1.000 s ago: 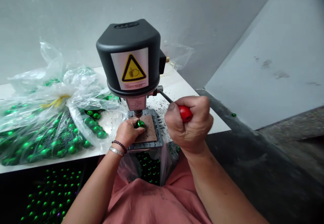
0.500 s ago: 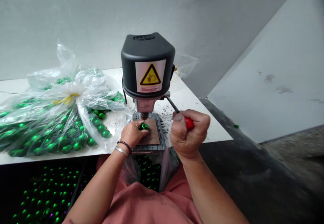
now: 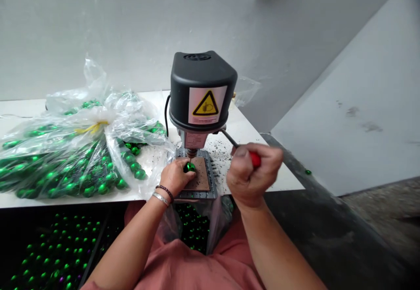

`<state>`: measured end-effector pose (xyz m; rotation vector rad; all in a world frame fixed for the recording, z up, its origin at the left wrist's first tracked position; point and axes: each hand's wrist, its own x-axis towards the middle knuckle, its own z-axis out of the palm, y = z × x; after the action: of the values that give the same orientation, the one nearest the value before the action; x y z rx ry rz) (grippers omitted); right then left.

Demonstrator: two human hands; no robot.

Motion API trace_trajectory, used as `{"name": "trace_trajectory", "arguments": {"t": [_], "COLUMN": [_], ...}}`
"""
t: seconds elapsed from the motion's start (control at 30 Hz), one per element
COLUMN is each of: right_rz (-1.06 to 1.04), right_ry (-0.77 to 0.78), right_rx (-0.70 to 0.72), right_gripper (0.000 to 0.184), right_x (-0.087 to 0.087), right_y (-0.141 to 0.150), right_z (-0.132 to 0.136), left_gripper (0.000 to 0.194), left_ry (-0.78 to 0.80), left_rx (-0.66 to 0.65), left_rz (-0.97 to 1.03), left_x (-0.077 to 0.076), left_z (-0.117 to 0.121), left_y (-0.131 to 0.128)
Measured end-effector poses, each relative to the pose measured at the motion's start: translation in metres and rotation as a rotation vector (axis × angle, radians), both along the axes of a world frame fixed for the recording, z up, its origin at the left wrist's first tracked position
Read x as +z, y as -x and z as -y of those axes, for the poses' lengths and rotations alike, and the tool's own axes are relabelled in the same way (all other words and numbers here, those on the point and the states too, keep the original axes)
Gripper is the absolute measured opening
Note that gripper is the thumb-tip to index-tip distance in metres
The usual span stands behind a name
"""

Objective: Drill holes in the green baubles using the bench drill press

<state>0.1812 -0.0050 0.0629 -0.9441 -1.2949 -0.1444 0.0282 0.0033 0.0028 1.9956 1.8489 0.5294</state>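
Observation:
A shiny green ball [image 3: 189, 167] is pinched in my left hand [image 3: 175, 176], on the brown board [image 3: 201, 178] that covers the base of a black drill press [image 3: 203, 91]. Directly above the ball is the chuck [image 3: 191, 152], its thin bit pointing down at the ball's top; whether the bit has entered the ball is too small to tell. My right hand [image 3: 252, 172] is wrapped round the red knob [image 3: 255, 159] of the press's feed lever [image 3: 230, 138], to the right of the machine.
Tied plastic bags [image 3: 98, 126] full of green balls cover the table's left side. Dark shavings lie scattered on the white table [image 3: 278, 176] round the press base. Below the edge are more green balls [image 3: 62, 248] and an open bag [image 3: 213, 224]. One stray ball [image 3: 308, 172] lies on the floor.
The view has shifted slightly, so the press and both hands appear farther right. My left hand still holds the ball under the bit, and my right hand keeps its grip on the lever knob.

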Motion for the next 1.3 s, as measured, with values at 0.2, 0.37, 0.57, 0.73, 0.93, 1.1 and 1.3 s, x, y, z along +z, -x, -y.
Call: {"name": "trace_trajectory", "arguments": {"t": [0.2,0.37,0.57,0.73,0.93,1.1,1.3], "right_rz": [0.0,-0.007,-0.02,-0.031,-0.036,-0.018,-0.046], "right_ry": [0.232,0.28,0.253,0.264,0.227,0.203,0.215], "right_rx": [0.014,0.056,0.082,0.095,0.109,0.126,0.144], "right_gripper": [0.021,0.022,0.025,0.021,0.022,0.023,0.022], "right_x": [0.078,0.084,0.078,0.079,0.077,0.076,0.078], "right_y": [0.001,0.0,-0.001,-0.001,-0.001,-0.003,-0.001], "right_z": [-0.027,-0.035,-0.037,-0.037,-0.036,-0.038,-0.036], "left_gripper": [0.028,0.047,0.046,0.049,0.019,0.026,0.034], "left_ry": [0.003,0.306,0.448,0.621,0.677,0.54,0.412], "left_rx": [-0.001,-0.189,0.224,0.497,0.455,0.418,0.345], "left_rz": [0.095,0.373,1.071,1.741,1.81,1.668,1.488], "left_x": [0.006,0.021,0.022,0.029,0.032,0.023,0.015], "left_z": [0.015,0.043,0.046,0.041,0.048,0.048,0.037], "left_y": [0.006,0.02,0.026,0.025,0.024,0.021,0.017]}}
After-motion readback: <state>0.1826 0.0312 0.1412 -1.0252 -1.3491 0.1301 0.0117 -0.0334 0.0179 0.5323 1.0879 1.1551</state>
